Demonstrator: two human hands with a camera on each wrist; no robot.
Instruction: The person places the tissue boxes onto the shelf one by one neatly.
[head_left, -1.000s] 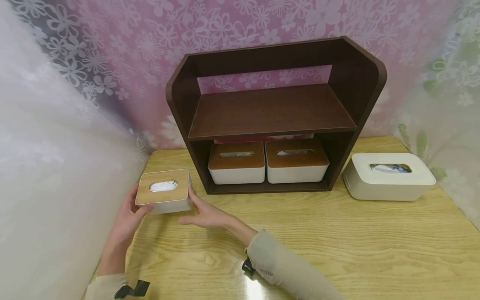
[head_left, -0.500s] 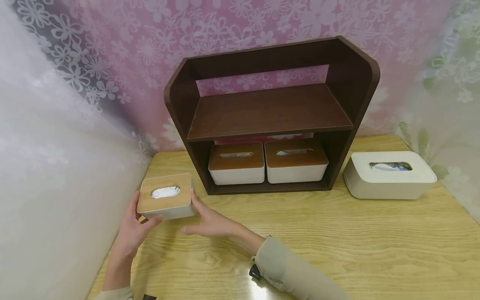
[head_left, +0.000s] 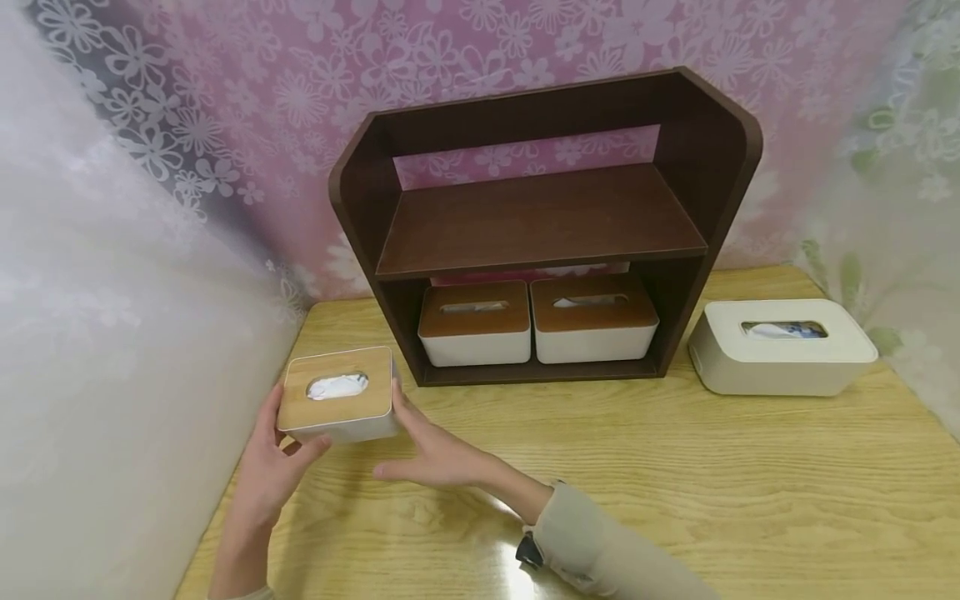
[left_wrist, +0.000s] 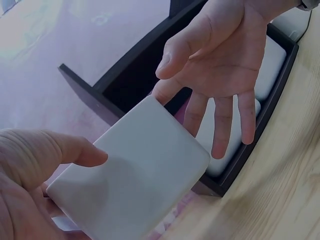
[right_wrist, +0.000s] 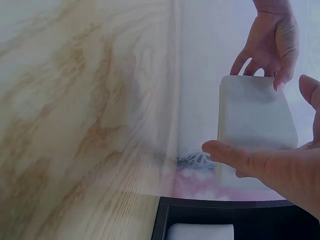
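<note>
A tissue box (head_left: 337, 408) with a light wood lid and white sides is near the left wall in the head view, white tissue showing in its oval slot. My left hand (head_left: 266, 471) grips its left end, the thumb on the front side; the left wrist view shows that thumb lying on the white face of the box (left_wrist: 135, 170). At the other end, my right hand (head_left: 442, 454) has straight, spread fingers against the side, and its thumb stands apart from the box. In the right wrist view both hands meet the box (right_wrist: 255, 115) at opposite ends.
A dark brown two-tier shelf (head_left: 540, 221) stands at the back of the wooden table (head_left: 675, 467). Two tissue boxes with brown lids, one left (head_left: 474, 346) and one right (head_left: 596, 342), sit in its lower tier. An all-white tissue box (head_left: 780, 375) stands to its right.
The light-lidded tissue box has shifted a little to the right and towards me, both hands moving along with it. The shelf and the other boxes keep their places.
</note>
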